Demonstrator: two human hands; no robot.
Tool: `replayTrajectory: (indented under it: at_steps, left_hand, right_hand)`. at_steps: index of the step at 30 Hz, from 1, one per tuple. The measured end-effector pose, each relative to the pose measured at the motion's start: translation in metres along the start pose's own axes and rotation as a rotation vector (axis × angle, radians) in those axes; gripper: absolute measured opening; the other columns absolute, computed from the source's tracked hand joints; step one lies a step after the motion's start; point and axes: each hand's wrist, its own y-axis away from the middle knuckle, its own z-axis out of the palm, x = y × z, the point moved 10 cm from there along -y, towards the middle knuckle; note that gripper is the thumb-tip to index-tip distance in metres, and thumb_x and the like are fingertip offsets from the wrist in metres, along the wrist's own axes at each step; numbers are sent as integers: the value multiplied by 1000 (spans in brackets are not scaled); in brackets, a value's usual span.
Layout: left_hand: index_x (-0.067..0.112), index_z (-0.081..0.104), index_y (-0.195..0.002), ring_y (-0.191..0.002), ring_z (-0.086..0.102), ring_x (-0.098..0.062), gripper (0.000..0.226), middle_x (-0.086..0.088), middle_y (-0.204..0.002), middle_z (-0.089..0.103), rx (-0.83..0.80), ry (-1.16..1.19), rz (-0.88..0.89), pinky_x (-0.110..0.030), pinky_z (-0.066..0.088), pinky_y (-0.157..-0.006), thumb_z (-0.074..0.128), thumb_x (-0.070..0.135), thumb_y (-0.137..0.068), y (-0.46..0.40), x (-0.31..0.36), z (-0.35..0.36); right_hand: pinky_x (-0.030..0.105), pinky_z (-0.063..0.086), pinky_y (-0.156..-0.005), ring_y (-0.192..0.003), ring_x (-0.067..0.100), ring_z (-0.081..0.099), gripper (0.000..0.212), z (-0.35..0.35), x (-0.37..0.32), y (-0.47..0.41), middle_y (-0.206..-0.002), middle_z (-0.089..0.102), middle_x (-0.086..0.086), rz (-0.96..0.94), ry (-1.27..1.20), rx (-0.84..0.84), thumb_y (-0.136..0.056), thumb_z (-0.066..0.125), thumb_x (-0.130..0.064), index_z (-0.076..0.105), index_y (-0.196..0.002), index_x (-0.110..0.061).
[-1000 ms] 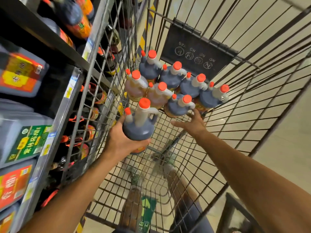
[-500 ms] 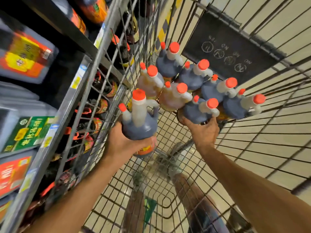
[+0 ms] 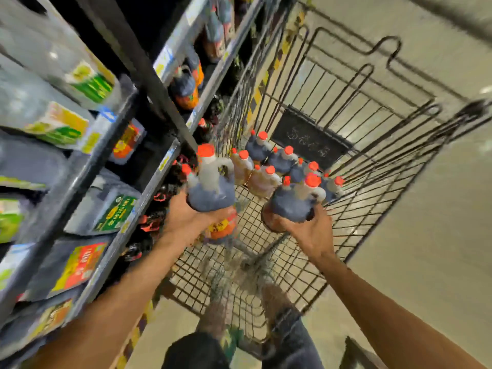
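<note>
My left hand (image 3: 186, 221) grips one dark jug (image 3: 210, 193) from below. My right hand (image 3: 310, 233) clasps a second jug (image 3: 291, 205). Both are held above the wire cart (image 3: 343, 222), with the remaining jugs (image 3: 282, 162) just beyond.

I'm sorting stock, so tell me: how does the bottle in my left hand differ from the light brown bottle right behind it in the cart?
The dark bottle holds nearly black liquid; the light brown bottle holds amber liquid. The left hand grips the dark bottle, while the light brown bottle stands in the cart among others, untouched. Both have red caps.
</note>
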Motion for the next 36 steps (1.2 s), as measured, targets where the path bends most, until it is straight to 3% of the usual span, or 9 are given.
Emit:
replayTrajectory:
  at_steps: [3,6,11,17,21,24,29,32,36]
  left_hand:
    - [31,64,-102,-80,63,19,57,23,-94,69,-14,42,67,-11,54,-71,96,12,-59,38,56,-25]
    - [34,63,-105,-89,67,12,62,26,-94,72,-51,95,159,-15,55,-73,96,22,-54,75,107,-46]
    - [20,58,-127,-105,66,-3,101,12,-117,68,-3,167,275,-23,55,-81,102,41,-38,125,151,-87]
    - [32,60,-107,-90,68,8,74,15,-106,70,63,210,369,-17,55,-73,101,23,-46,194,179,-122]
    - [34,63,-110,-104,71,-17,89,6,-115,73,175,321,307,-42,59,-86,100,42,-29,245,157,-147]
    - [31,66,-112,-105,72,-21,94,3,-114,75,287,337,271,-47,59,-87,102,49,-26,294,129,-159]
    - [28,65,-116,-99,73,-15,94,5,-111,75,481,403,149,-36,59,-79,100,40,-30,397,62,-168]
    - [25,62,-120,-95,73,-14,81,6,-109,75,600,484,74,-32,59,-74,98,21,-47,471,15,-171]
    - [22,64,-118,-96,74,-19,69,1,-110,76,788,533,12,-35,59,-75,95,9,-57,566,-46,-188]
  right_hand:
    - [25,57,-78,-94,4,70,79,-33,-58,46,-103,74,-11,-104,73,20,-55,90,-64,65,-118,-23]
    - [32,59,-82,-95,3,71,73,-57,-111,94,-101,76,-10,-184,35,37,-57,89,-63,68,-115,-23]
    - [19,56,-84,-96,-6,69,63,-81,-167,168,-106,75,-12,-305,-61,45,-64,88,-50,67,-116,-23]
    - [23,57,-86,-100,-3,68,72,-96,-212,213,-110,72,-18,-479,-47,-2,-58,85,-66,65,-119,-33]
    - [12,53,-83,-97,-18,61,72,-88,-235,231,-111,65,-29,-604,27,-138,-62,85,-66,62,-122,-35]
    - [5,47,-71,-88,-26,55,66,-73,-241,249,-104,60,-33,-696,93,-271,-64,88,-55,59,-119,-35]
    - [21,57,-76,-91,-8,68,54,-32,-223,289,-100,74,-17,-752,106,-529,-63,94,-42,69,-108,-29]
    - [36,61,-82,-99,-3,69,60,0,-211,339,-107,74,-17,-848,152,-704,-62,91,-58,65,-112,-38]
    - [39,61,-82,-97,-4,70,71,41,-198,419,-104,75,-19,-951,238,-863,-54,85,-73,66,-113,-38]
